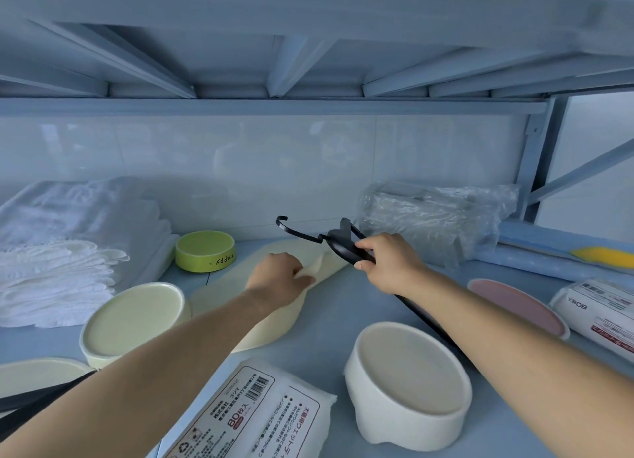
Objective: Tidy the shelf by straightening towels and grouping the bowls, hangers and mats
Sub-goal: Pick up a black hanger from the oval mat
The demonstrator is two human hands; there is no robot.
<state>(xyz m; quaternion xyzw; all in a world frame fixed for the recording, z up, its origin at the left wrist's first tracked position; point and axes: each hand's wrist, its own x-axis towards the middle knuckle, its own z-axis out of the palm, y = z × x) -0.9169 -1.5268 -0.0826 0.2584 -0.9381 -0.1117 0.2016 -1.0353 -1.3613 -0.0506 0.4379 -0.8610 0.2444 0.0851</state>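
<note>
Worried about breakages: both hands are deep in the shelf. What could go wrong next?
The black hanger gripped by the right hand runs under the forearm past the white bowl; swinging it could knock the bowl forward.
Its far end sits near the plastic bag and might snag.
The left hand, pinching the cream mat, may drag it into the green bowl.

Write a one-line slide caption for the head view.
Right hand grips a black hanger while left hand pinches a cream mat.

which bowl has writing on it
The small green bowl at the back, next to the towels: its side reads HAPPY. The cream bowl, white bowl and pink bowl show no lettering.
</note>
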